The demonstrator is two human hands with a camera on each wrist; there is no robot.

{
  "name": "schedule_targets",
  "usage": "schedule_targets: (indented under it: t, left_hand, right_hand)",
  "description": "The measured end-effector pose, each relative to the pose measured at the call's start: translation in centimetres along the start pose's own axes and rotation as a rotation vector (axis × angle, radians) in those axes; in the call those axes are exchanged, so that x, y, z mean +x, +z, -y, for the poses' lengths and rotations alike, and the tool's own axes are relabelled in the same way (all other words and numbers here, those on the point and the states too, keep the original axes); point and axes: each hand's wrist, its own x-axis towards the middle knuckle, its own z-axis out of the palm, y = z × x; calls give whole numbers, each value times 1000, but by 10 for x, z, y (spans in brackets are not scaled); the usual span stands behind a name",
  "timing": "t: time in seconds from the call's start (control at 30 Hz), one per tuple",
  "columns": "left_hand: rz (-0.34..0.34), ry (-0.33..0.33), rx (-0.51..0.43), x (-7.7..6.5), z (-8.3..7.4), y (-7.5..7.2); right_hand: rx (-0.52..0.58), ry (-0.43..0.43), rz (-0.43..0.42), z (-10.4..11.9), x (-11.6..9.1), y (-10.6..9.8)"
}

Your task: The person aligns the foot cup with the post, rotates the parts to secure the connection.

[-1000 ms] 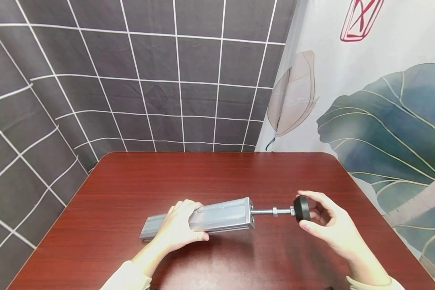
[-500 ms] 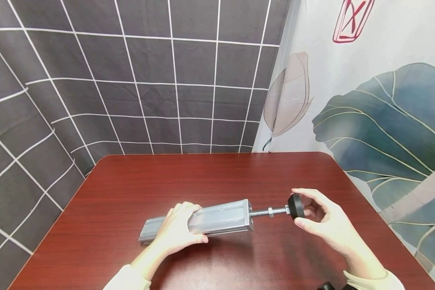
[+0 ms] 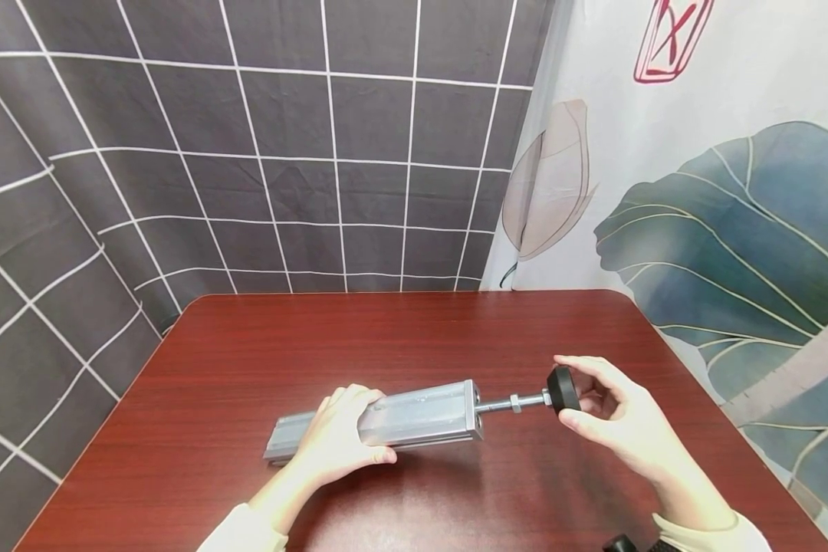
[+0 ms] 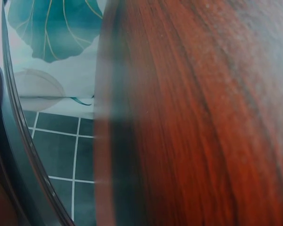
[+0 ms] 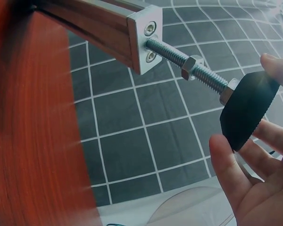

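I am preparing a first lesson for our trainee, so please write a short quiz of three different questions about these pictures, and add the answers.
1. True or false: the left hand grips the metal bar, while the right hand holds the black foot.

2. Choose one. Where is the black foot?
a) flat against the metal bar
b) on the end of the threaded rod, apart from the metal bar
c) inside the metal bar

3. In the right wrist view, how many screw heads show on the end plate of the metal bar?

Key: 1. True. 2. b. 3. Two.
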Motion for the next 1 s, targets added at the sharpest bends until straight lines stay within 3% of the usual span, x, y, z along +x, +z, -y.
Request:
schedule_targets:
  t: [0.23,0.6,0.73,1.0]
  left_hand:
    - [1,10,11,0,-1,0]
    - [25,4,20,0,-4,1]
    - [29,1,34,1,-4,2]
    - [36,-13,13,3,-2,3]
  right_hand:
    - [-30,25,-16,2,0,0]
    - [29,42,23,-1,-2,-3]
    - [26,41,77,-2,-2,-8]
    - [53,-49,251,-9,-4,-21]
